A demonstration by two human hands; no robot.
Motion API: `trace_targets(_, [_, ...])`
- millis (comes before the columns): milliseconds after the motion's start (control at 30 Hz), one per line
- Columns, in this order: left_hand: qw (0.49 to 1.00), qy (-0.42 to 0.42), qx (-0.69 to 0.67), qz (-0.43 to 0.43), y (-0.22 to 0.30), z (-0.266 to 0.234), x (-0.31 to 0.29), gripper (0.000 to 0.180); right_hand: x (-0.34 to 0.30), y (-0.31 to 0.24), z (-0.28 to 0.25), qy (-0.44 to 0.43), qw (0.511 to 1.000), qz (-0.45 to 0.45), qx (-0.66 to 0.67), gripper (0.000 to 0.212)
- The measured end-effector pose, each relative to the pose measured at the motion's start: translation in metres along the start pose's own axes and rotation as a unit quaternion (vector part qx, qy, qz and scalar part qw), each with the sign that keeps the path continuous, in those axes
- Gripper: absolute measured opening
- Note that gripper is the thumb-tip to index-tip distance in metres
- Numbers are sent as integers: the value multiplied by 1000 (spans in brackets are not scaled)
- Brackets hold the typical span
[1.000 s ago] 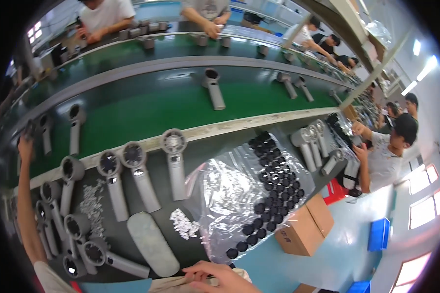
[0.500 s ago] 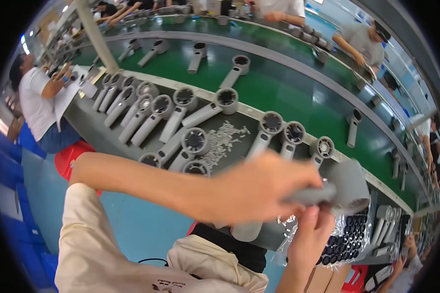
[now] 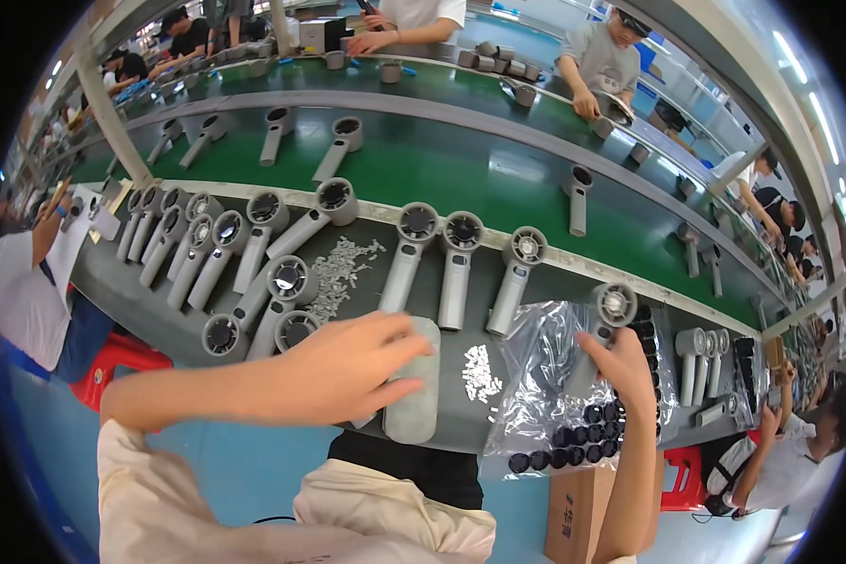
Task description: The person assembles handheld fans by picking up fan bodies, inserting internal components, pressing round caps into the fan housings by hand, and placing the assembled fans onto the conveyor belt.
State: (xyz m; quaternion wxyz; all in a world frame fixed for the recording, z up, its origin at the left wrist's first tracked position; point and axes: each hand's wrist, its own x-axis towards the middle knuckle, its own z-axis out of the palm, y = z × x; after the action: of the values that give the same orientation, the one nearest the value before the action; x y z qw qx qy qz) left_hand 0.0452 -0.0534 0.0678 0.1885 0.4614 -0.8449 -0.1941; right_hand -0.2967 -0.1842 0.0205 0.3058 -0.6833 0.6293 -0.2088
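Note:
My right hand is closed round the handle of a grey handheld fan, held upright above a clear plastic bag. The fan's round head faces me, and part of the handle is hidden by the fingers. To the left, my left hand reaches across with its fingers apart and nothing visible in them. Its fingertips are over a rounded grey-green block; whether they touch it I cannot tell. Beside that block lies a small heap of white pieces. Black round caps show in and around the bag.
Several more grey fans lie in a row at the left, near a pile of small pale parts. Three fans rest ahead of me. Beyond runs a green conveyor belt carrying fans. Co-workers sit across and at both sides.
My hands were together on the blurred grey fan; they have parted. The left has moved left and opened, while the right keeps the fan. The whole scene has shifted left in view.

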Motion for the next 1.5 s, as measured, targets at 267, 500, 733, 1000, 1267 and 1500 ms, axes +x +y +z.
trace_targets(267, [988, 112, 8, -105, 21, 41, -54, 30, 27, 7, 29, 4, 994, -54, -91, 47])
trace_targets(500, [929, 300, -46, -214, 18, 66, -55, 24, 27, -1, 19, 4, 992, -31, -121, 48])
trace_targets(733, [924, 303, -42, -231, 9, 83, -53, 17, 121, 42, -109, 5, 998, 53, -16, 43])
trace_targets(1000, [887, 372, -33, -272, 12, 86, -46, 7, 345, 260, -183, 216, 904, 45, -367, 56])
trace_targets(1267, [833, 473, -198, -209, 12, 88, -20, 16, 372, 302, -229, 271, 802, -83, -526, 43])
trace_targets(1500, [765, 438, -459, -110, 22, 73, 37, 37, 190, 52, -90, 232, 924, -228, -200, 36])
